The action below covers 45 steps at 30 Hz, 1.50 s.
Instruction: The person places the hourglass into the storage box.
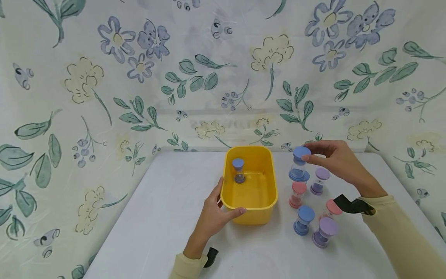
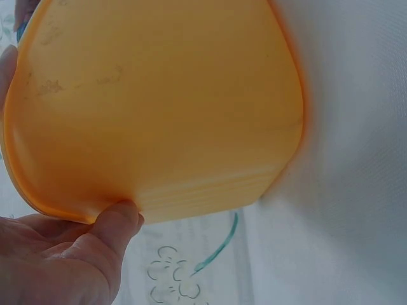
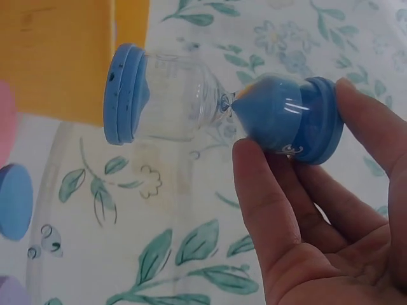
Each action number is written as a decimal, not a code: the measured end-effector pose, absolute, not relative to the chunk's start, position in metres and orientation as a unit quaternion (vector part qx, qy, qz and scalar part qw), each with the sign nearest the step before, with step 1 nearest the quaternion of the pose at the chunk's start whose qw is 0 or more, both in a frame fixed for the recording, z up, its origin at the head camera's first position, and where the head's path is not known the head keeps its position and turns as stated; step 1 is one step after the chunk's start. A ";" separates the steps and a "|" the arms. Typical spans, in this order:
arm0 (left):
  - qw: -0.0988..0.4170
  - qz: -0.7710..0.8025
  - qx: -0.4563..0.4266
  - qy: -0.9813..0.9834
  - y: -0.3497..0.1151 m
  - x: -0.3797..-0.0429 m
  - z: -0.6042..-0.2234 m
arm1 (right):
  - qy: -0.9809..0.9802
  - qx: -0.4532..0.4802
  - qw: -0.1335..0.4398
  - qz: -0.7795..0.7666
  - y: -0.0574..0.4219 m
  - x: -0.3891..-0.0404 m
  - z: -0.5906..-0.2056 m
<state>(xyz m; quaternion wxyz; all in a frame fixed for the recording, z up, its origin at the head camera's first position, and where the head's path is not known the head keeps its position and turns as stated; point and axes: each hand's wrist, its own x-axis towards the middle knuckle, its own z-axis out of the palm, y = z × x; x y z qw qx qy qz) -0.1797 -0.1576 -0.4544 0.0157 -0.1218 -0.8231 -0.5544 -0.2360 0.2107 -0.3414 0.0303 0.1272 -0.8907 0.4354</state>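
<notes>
My left hand (image 1: 216, 215) grips the near left corner of a yellow plastic tub (image 1: 249, 216), thumb along the front and fingers at the left side. Inside the tub stands a small hourglass (image 1: 238, 169) with a blue cap. At the far right of the table, my right hand (image 1: 331, 161) holds a blue hourglass (image 3: 273, 114) by one end, between thumb and fingers. Blue sand shows in both bulbs of it in the right wrist view. Just below it in the head view stands a pink hourglass (image 1: 297, 194), and a purple hourglass (image 1: 319, 181) is beside it.
Nearer on the white table (image 1: 167, 217) stand another blue hourglass (image 1: 304, 220), a second purple one (image 1: 325, 231) and a second pink one (image 1: 333, 207), partly hidden. A floral-patterned cloth (image 1: 195, 100) hangs behind the table.
</notes>
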 end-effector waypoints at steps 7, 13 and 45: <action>0.014 -0.554 -0.116 -0.824 -0.158 -0.180 -0.456 | -0.879 0.141 0.014 0.456 0.189 -0.244 -0.333; 0.015 -0.554 -0.116 -0.824 -0.158 -0.180 -0.457 | -0.868 0.160 0.016 0.469 0.172 -0.250 -0.333; 0.005 -0.564 -0.115 -0.818 -0.158 -0.180 -0.455 | -0.832 0.212 -0.008 0.513 0.101 -0.293 -0.344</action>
